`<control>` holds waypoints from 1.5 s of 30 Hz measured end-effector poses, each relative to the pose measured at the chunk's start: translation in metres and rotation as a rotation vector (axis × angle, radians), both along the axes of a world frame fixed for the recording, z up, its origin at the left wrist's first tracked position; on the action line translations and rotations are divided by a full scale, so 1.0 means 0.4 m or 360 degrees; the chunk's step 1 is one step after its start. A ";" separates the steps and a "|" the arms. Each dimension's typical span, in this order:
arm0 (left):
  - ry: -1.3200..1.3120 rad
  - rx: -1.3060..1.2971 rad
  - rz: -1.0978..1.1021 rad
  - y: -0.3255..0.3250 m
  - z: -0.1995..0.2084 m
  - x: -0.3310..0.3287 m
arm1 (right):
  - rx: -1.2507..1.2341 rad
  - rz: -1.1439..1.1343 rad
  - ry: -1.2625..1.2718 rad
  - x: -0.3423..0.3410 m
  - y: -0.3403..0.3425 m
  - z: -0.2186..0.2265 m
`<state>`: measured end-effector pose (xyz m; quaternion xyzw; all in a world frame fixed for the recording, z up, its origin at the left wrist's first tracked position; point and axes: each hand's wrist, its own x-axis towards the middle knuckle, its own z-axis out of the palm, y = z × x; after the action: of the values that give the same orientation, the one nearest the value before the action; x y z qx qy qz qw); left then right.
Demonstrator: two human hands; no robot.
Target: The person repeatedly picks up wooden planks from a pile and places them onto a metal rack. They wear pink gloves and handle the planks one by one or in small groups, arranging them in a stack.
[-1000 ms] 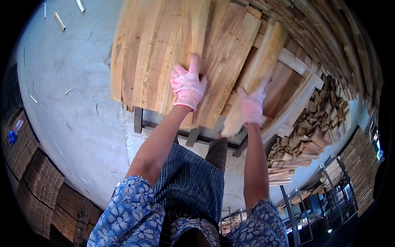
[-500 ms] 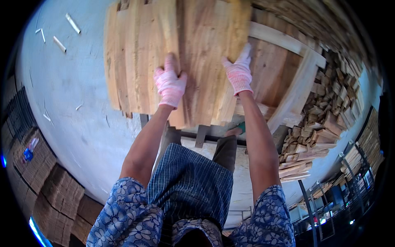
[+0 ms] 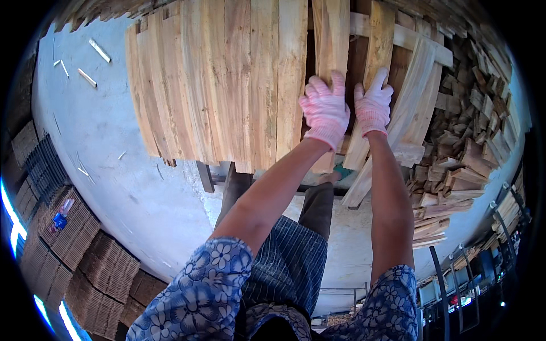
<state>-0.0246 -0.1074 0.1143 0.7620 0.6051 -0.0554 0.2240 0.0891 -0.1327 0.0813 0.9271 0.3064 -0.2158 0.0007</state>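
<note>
My left hand [image 3: 325, 111], in a pink and white knitted glove, bends over a narrow wooden board [image 3: 332, 42], gripping it from above. Just right of it my right hand [image 3: 373, 105], gloved alike, has its thumb and fingers along the two edges of another narrow board [image 3: 380, 37]. Dark gaps show on both sides of these two boards. Left of them a row of light wooden boards [image 3: 236, 85] lies edge to edge. Beneath the hands runs a pale cross strip [image 3: 361, 24], part of a wooden layer. A slanting board [image 3: 412, 85] rests right of my right hand.
Wood offcuts [image 3: 460, 148] lie heaped on the right. Stacks of brown slatted pieces [image 3: 74, 244] stand at the lower left, with a blue object [image 3: 59, 220] on one. Thin light sticks [image 3: 100, 50] lie on the grey floor [image 3: 91, 119]. Metal bars [image 3: 441, 287] rise at the lower right.
Both hands have moved right and closer together. The boards on the left now lie flat in a row, and two separate boards are under my hands over the gap.
</note>
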 end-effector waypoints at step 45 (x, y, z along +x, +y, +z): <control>0.0418 -0.0132 -0.0039 -0.398 -0.080 0.386 | 0.0761 -0.2899 0.0153 -0.011 -1.670 0.053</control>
<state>0.1299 -0.2664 0.0824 0.7456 0.6171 -0.1823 0.1734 0.0847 -0.8009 0.1023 0.7755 -0.5004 -0.1027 -0.3710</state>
